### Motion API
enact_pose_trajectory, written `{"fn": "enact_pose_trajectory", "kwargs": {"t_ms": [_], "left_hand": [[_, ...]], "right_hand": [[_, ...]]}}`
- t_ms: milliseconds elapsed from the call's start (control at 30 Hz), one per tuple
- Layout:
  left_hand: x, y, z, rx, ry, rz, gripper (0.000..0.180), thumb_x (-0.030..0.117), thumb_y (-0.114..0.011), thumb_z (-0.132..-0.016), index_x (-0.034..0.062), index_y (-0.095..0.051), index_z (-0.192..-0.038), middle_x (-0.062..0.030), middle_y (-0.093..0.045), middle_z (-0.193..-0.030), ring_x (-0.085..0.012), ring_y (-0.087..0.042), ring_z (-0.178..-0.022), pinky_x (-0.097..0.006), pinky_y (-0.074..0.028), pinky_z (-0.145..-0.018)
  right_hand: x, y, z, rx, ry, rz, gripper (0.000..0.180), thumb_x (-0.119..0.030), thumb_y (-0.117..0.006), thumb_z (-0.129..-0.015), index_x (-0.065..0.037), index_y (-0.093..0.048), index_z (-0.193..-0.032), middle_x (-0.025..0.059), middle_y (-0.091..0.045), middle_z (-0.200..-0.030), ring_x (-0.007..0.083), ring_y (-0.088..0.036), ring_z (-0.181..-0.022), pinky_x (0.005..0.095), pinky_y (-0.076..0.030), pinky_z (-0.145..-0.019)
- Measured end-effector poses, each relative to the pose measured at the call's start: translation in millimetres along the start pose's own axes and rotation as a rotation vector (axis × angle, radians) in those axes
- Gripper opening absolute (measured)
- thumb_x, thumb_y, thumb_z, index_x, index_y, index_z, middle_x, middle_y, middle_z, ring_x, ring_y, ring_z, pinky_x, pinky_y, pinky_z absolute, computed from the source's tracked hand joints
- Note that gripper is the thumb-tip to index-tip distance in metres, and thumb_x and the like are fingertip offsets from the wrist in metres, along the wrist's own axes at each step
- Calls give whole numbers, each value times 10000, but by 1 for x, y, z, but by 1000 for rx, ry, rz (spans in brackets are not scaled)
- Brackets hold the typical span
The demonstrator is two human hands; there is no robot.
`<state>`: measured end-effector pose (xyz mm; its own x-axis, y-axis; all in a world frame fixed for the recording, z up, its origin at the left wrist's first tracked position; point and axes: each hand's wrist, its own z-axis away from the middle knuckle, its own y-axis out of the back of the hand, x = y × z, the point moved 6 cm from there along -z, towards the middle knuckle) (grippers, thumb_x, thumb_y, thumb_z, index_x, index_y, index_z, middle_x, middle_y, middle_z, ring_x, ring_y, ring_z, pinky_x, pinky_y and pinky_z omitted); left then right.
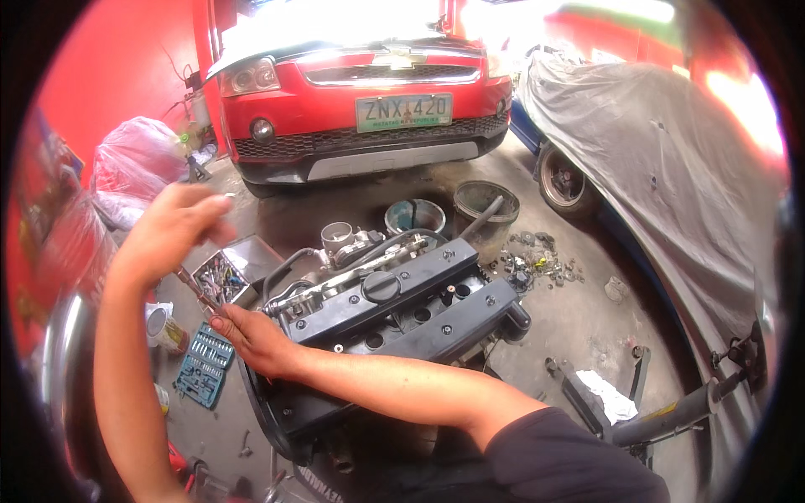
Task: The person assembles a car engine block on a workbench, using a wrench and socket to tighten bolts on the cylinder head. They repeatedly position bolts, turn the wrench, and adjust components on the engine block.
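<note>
My right hand (256,339) reaches across to the left side of the engine and is closed around the lower part of a slim metal extension bar (199,291). The bar slants up and to the left. My left hand (180,226) is raised above the bar's upper end, fingers bent and smeared by motion; whether it holds anything is unclear. Below my right forearm lies the engine (381,287), with a black ribbed cover, a round oil cap and open round holes. A small copper-coloured piece (450,293) stands up from one hole. The bar's lower end is hidden by my right hand.
Left of the engine are a box of loose tools (222,277), a blue socket set case (204,366) and a can (166,331). Beyond stand two buckets (486,205) and a red car (360,109). At right are loose parts (537,260), a covered car (646,142) and an engine stand (662,423).
</note>
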<state>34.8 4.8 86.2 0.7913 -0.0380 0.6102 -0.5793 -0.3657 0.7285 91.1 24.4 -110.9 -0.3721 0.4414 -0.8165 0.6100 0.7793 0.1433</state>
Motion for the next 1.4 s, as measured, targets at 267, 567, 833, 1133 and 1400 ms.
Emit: {"fn": "enact_pose_trajectory", "kwargs": {"t_ms": [267,567,833,1133,1400], "left_hand": [[71,3,117,150,-256,-734,290,257,-662,-972,-8,-688,-855,-178,-578,-749,-303,-560,-737,-427,-437,-815],[-33,31,-10,62,144,-35,493,381,-615,-1035,-70,-669,-845,-99,-662,-722,-209,-594,-638,-332,-470,-629],[73,-12,96,27,-516,-504,206,230,-716,-887,34,-736,-828,-128,-637,-743,-291,-560,-812,-460,-394,-920],[-68,54,10,73,287,122,647,552,-560,-1030,-31,-656,-765,-101,-636,-685,-207,-657,-625,-344,-519,-683],[67,-25,39,-209,-542,-441,260,244,-745,-868,-9,-682,-883,-191,-675,-789,-362,-677,-781,-433,-512,-802]], "right_hand": [[15,1,-3,84,-95,-72,356,-341,-514,-1086,7,-575,-1130,286,-677,-1024,487,-644,-1026,494,-501,-825],[13,1,-1,79,-44,5,334,-339,-502,-1088,-9,-547,-1079,294,-624,-901,524,-595,-914,517,-465,-746],[4,5,0,155,158,-71,342,-349,-540,-1074,-13,-590,-1117,261,-664,-992,435,-653,-950,465,-497,-805],[9,4,-3,83,-99,14,378,-373,-532,-1071,-7,-622,-1092,283,-646,-905,482,-633,-887,492,-486,-754],[5,8,-3,33,-105,58,412,-396,-548,-1069,-12,-659,-1169,182,-718,-1017,240,-671,-959,397,-511,-874]]}}
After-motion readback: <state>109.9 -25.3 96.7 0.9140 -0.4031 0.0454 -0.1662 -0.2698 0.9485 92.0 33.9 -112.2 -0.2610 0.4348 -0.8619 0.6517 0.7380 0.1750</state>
